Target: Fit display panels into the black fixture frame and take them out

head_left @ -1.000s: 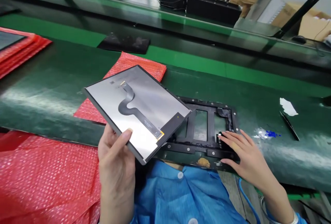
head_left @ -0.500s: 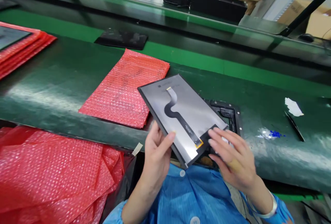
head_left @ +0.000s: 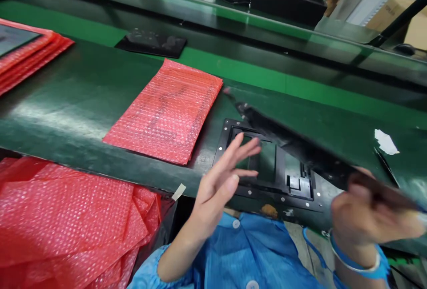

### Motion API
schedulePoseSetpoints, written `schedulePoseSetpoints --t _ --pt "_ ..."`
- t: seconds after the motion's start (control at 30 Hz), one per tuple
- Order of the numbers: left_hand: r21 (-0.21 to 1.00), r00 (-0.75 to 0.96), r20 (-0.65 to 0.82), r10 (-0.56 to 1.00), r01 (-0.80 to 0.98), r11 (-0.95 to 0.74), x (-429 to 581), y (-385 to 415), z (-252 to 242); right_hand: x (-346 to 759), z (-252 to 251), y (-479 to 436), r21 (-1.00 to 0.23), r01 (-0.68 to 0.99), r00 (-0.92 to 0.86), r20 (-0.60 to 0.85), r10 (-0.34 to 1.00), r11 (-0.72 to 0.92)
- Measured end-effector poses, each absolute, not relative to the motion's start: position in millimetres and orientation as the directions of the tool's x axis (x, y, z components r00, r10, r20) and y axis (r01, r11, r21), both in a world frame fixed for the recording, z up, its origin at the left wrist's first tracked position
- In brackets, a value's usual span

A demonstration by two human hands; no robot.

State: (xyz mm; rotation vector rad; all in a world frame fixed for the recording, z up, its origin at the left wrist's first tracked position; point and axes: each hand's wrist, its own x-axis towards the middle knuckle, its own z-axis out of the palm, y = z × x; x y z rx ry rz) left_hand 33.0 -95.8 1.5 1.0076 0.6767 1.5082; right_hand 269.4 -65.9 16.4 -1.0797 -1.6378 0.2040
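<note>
Right hand (head_left: 362,218) holds panel (head_left: 293,143) edge-on — left hand (head_left: 217,189) free

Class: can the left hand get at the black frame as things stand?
Probably yes: the left hand looks empty over the left of the black frame, and the panel held in the right hand seems to leave that side free.

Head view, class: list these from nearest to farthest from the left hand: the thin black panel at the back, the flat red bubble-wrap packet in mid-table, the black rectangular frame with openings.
1. Black rectangular frame: under the fingers of the left hand.
2. Red bubble-wrap packet: left of the hand.
3. Thin black panel: farther back, left.
</note>
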Motion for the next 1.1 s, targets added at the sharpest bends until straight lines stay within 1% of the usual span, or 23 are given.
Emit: schedulePoseSetpoints --t 0.03,0.07,0.1,0.13,0.17,0.2,0.23,0.27,0.3,0.37,0.43,0.5,0.57,0.67,0.77,1.1 --pt "0.888 -0.018 0.238 0.971 -0.401 -0.225 25 -93 -2 274 17 -60 -0.716 0.489 0.245 0.661 0.709 0.498" --pt "0.917 -0.059 0.238 0.969 -0.316 -0.245 17 -90 -6 279 17 -54 -0.798 0.406 0.426 0.597 0.68 0.446" --pt "0.941 -0.098 0.228 0.969 -0.232 -0.245 8 -87 -11 284 17 -47 -0.872 0.289 0.554 0.488 0.674 0.394" --pt "0.963 -0.123 0.206 0.971 -0.15 -0.224 0 -85 -16 290 16 -41 -0.944 0.142 0.631 0.319 0.707 0.299" --pt "0.98 -0.135 0.177 0.975 -0.07 -0.188 -7 -82 -22 295 13 -35 -0.984 -0.002 0.654 0.133 0.745 0.177" --pt "0.989 -0.138 0.144 0.98 0.007 -0.145 -14 -80 -27 301 10 -30 -0.993 -0.105 0.635 -0.025 0.772 0.054" --pt "0.992 -0.133 0.111 0.985 0.078 -0.101 -19 -77 -32 305 6 -27 -0.984 -0.169 0.622 -0.144 0.77 -0.047" --pt "0.989 -0.116 0.079 0.99 0.137 -0.063 -23 -75 -36 309 1 -24 -0.971 -0.202 0.613 -0.227 0.757 -0.128" --pt "0.982 -0.093 0.055 0.994 0.187 -0.037 -27 -73 -40 311 -3 -22 -0.96 -0.208 0.606 -0.279 0.745 -0.19" --pt "0.961 -0.037 0.037 0.999 0.274 -0.026 -30 -70 -44 310 -10 -20 -0.947 -0.167 0.569 -0.32 0.758 -0.275" --pt "0.931 0.016 0.04 0.999 0.361 -0.043 -31 -68 -46 303 -11 -20 -0.939 -0.111 0.515 -0.334 0.789 -0.325" --pt "0.899 0.053 0.046 0.998 0.434 -0.065 -31 -67 -47 293 -8 -21 -0.936 -0.062 0.481 -0.332 0.812 -0.346" --pt "0.879 0.078 0.057 0.995 0.469 -0.086 -30 -67 -47 285 -5 -22 -0.937 -0.028 0.446 -0.323 0.835 -0.348" --pt "0.874 0.099 0.091 0.991 0.468 -0.127 -30 -67 -48 279 -4 -23 -0.93 -0.008 0.413 -0.338 0.846 -0.368" --pt "0.875 0.116 0.104 0.988 0.462 -0.146 -30 -67 -50 278 -6 -23 -0.916 -0.021 0.426 -0.37 0.826 -0.4" --pt "0.859 0.142 0.145 0.979 0.473 -0.196 -30 -67 -56 276 -6 -24 -0.913 0.005 0.463 -0.361 0.81 -0.409"
